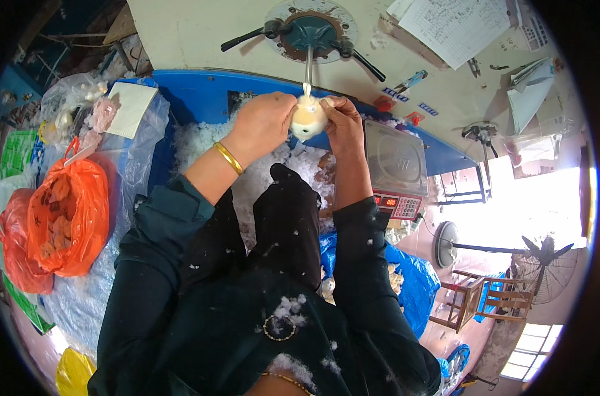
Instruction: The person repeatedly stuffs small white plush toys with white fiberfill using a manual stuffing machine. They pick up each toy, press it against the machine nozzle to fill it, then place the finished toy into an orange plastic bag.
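Note:
A small cream and white plush toy (308, 117) sits at the end of a thin metal tube (309, 63), which sticks out of a green round fitting on the machine panel. My left hand (267, 125), with a gold bangle at its wrist, has its fingers closed on the toy's left side. On the other side, my right hand (346, 125) pinches the toy between thumb and fingers. A dark eye or nose shows on its lower part. White fluffy stuffing (204, 142) lies in the blue bin (201, 84) below my hands.
Black lever handles (362, 63) flank the tube. A digital scale (399, 158) stands to the right. Orange bags (92, 191) of peach pieces lie left. Papers (455, 26) and pliers (412, 80) lie on the panel. A blue bag (415, 284), a wooden chair (455, 303) and a fan (544, 267) are lower right.

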Demonstrator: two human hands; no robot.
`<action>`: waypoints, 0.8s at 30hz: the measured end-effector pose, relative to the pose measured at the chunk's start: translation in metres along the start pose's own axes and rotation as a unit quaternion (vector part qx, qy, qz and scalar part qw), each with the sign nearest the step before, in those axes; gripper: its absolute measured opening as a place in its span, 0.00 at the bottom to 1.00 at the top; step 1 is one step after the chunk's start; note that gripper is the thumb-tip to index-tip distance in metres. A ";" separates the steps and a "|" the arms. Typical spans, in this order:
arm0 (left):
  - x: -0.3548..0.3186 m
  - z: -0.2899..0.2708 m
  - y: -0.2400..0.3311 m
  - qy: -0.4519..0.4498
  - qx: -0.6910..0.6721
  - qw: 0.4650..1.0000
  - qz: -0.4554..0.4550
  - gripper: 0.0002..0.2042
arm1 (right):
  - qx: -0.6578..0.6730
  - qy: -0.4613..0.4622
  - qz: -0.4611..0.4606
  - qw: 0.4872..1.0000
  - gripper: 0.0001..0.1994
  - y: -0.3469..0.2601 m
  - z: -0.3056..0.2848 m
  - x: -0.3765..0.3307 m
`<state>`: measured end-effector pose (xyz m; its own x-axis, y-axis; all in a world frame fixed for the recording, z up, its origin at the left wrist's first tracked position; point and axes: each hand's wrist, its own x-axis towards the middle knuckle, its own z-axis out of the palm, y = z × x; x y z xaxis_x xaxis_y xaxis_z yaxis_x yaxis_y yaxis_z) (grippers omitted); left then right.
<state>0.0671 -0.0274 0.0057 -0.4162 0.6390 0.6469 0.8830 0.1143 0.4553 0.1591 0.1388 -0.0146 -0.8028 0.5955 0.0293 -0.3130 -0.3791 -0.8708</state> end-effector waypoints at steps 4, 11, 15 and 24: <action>0.004 -0.001 -0.015 -0.026 0.016 1.000 0.002 0.04 | -0.047 0.013 -0.013 0.999 0.06 -0.002 0.012 -0.017; -0.012 -0.008 -0.008 -0.019 0.045 0.999 0.015 0.02 | -0.122 0.035 -0.042 0.991 0.09 0.003 0.006 -0.032; -0.028 -0.002 -0.003 0.028 -0.006 0.998 0.061 0.04 | -0.127 0.032 -0.021 0.991 0.10 0.005 -0.022 -0.044; -0.204 -0.203 -0.138 -0.028 0.316 0.866 -0.386 0.09 | -0.798 -0.172 0.092 0.571 0.11 -0.088 -0.220 -0.172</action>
<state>-0.0133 -0.3279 -0.0650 -0.9398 0.2203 0.2611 0.2963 0.9061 0.3020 0.4364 0.2254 -0.0513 -0.8861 0.3705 -0.2785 0.4319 0.8782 -0.2056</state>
